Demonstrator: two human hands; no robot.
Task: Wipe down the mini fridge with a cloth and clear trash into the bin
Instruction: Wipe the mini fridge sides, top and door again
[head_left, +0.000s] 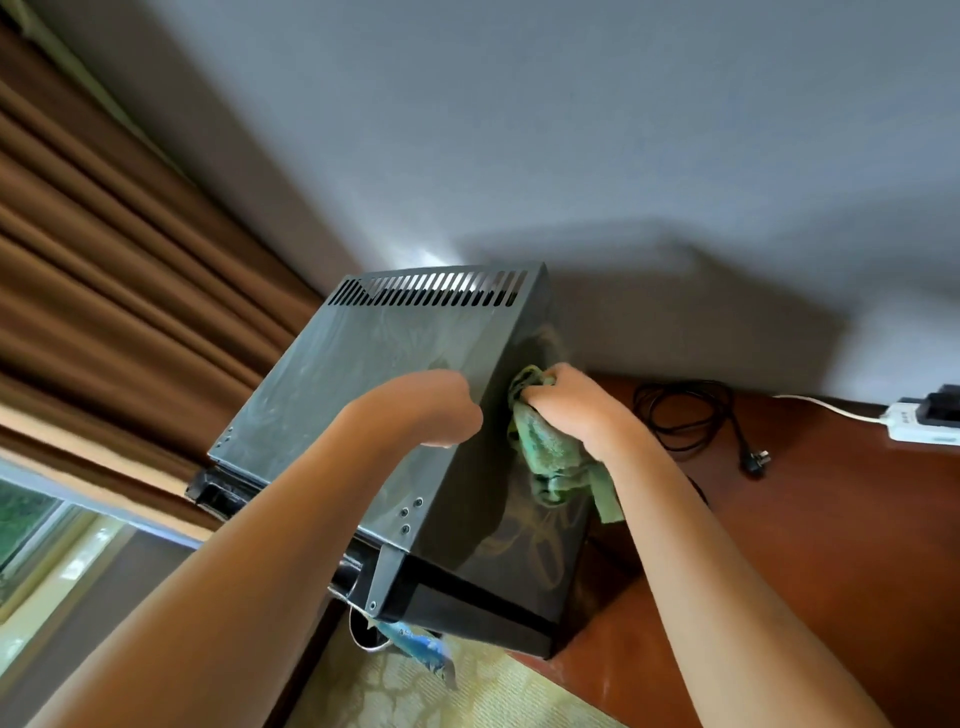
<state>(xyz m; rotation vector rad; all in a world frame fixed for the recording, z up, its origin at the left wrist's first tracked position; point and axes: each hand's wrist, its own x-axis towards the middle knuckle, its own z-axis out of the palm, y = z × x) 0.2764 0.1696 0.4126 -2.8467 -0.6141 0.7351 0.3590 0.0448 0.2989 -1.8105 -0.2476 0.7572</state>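
Two hands work the mini fridge standing at the near left edge of the wooden table: the right hand bunches the green cloth against its right side, the left hand braces its top edge with curled fingers, and hard rubbing could, by this reading, nudge it off.

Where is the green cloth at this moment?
The green terry cloth is gripped in the right hand, against the right side of the black metal mini fridge, centre-right in the head view.
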